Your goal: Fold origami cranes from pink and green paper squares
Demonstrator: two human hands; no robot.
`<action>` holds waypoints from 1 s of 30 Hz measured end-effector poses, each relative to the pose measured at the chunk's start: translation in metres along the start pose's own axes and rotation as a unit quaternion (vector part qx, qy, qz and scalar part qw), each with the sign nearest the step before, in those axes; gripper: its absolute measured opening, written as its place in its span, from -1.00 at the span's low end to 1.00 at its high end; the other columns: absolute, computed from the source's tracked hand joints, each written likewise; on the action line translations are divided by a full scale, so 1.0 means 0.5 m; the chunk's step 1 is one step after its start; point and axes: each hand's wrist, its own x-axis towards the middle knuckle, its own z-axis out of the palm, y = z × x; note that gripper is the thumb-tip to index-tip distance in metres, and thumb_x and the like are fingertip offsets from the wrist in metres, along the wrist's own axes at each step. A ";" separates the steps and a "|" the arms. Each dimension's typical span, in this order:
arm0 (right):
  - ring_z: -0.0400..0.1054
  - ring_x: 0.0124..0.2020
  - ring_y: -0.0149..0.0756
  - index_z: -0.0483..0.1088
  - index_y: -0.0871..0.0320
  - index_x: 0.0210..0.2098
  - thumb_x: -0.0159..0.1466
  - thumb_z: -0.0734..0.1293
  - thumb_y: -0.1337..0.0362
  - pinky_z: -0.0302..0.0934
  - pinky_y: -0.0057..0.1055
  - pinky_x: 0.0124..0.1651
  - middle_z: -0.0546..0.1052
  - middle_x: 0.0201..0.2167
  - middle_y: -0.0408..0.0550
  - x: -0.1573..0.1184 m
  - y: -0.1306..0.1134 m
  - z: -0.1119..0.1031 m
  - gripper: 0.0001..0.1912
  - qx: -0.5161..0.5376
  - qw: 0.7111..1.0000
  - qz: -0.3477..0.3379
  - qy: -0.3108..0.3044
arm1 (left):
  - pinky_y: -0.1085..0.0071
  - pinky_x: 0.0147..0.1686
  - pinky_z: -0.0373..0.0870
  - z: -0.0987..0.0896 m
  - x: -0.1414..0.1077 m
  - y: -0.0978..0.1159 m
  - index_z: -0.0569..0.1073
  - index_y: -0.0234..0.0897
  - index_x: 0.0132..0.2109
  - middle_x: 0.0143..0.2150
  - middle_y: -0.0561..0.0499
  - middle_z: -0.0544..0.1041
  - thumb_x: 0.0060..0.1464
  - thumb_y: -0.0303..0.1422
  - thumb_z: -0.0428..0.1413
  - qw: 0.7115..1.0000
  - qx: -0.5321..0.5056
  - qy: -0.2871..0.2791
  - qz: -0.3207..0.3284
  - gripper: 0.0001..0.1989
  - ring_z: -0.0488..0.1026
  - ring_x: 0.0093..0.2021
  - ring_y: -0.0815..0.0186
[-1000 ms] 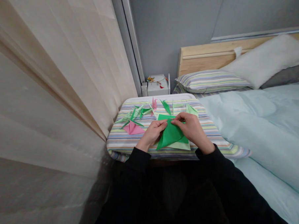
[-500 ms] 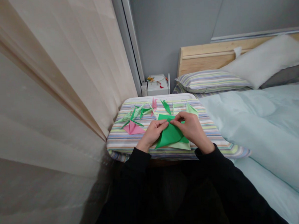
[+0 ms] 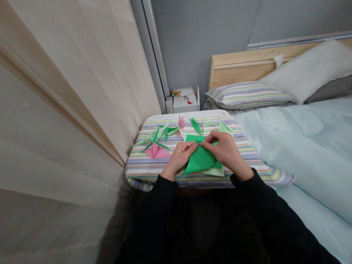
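Both hands pinch a green sheet of origami paper, which is partly folded into a pointed shape. My left hand grips its upper left edge between thumb and fingers. From the other side, my right hand pinches the upper edge close to my left thumb. More green paper and a pale green sheet lie underneath. To the left rest a pink folded paper and several green and pale green paper cranes. A pink paper crane and a dark green folded piece sit farther back.
A striped cloth covers the small table. Beige curtains hang close on the left. On the right is a bed with a pale blue quilt and a striped pillow. A white box stands behind the table.
Almost nothing differs. Both hands keep their pinch on the green paper in the same place, and the view has shifted very slightly.
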 end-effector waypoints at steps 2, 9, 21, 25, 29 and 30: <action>0.42 -0.43 -0.25 0.42 0.12 -0.53 0.15 0.46 0.29 0.24 -0.31 -0.29 0.55 -0.52 -0.10 0.001 -0.002 -0.004 -0.82 -0.005 1.000 0.004 -0.011 | 0.46 -0.45 0.13 0.001 0.000 -0.004 0.48 -0.34 -0.49 -0.57 0.10 0.35 0.06 -0.10 0.27 1.000 -0.002 0.006 0.012 -0.61 0.21 -0.50 0.42; 0.44 -0.41 -0.24 0.44 0.13 -0.50 0.16 0.48 0.28 0.22 -0.32 -0.28 0.56 -0.51 -0.11 0.000 0.001 -0.014 -0.83 -0.030 0.999 -0.005 -0.033 | 0.44 -0.41 0.31 0.011 -0.005 -0.008 0.63 -0.31 -0.10 -0.41 -0.01 0.62 -0.05 -0.23 0.37 0.994 -0.053 0.091 0.009 -0.63 0.46 -0.46 0.34; 0.42 -0.42 -0.24 0.46 0.14 -0.51 0.13 0.51 0.29 0.19 -0.33 -0.31 0.55 -0.51 -0.10 0.002 0.011 -0.014 -0.82 -0.040 0.998 0.017 -0.043 | 0.48 -0.46 0.31 0.012 -0.006 -0.016 0.61 -0.33 -0.13 -0.42 -0.02 0.64 -0.05 -0.24 0.38 0.995 -0.041 0.085 0.031 -0.65 0.48 -0.48 0.36; 0.42 -0.42 -0.23 0.46 0.15 -0.51 0.12 0.52 0.29 0.19 -0.33 -0.31 0.55 -0.52 -0.10 0.002 0.012 -0.014 -0.82 -0.036 0.998 0.019 -0.041 | 0.49 -0.47 0.31 0.012 -0.006 -0.018 0.61 -0.32 -0.13 -0.42 -0.02 0.65 -0.05 -0.24 0.38 0.995 -0.040 0.086 0.031 -0.66 0.48 -0.49 0.37; 0.42 -0.42 -0.24 0.46 0.15 -0.51 0.13 0.51 0.30 0.19 -0.33 -0.31 0.55 -0.52 -0.11 0.001 0.011 -0.013 -0.83 -0.031 0.999 0.013 -0.040 | 0.49 -0.49 0.32 0.011 -0.005 -0.019 0.60 -0.32 -0.10 -0.42 -0.02 0.65 -0.04 -0.23 0.38 0.995 -0.040 0.083 0.028 -0.63 0.48 -0.51 0.37; 0.42 -0.42 -0.24 0.46 0.15 -0.51 0.13 0.50 0.30 0.19 -0.33 -0.31 0.55 -0.52 -0.11 0.000 0.011 -0.013 -0.83 -0.030 0.999 0.010 -0.039 | 0.49 -0.49 0.32 0.011 -0.006 -0.019 0.59 -0.32 -0.09 -0.42 -0.02 0.65 -0.04 -0.23 0.38 0.995 -0.041 0.083 0.025 -0.62 0.47 -0.51 0.38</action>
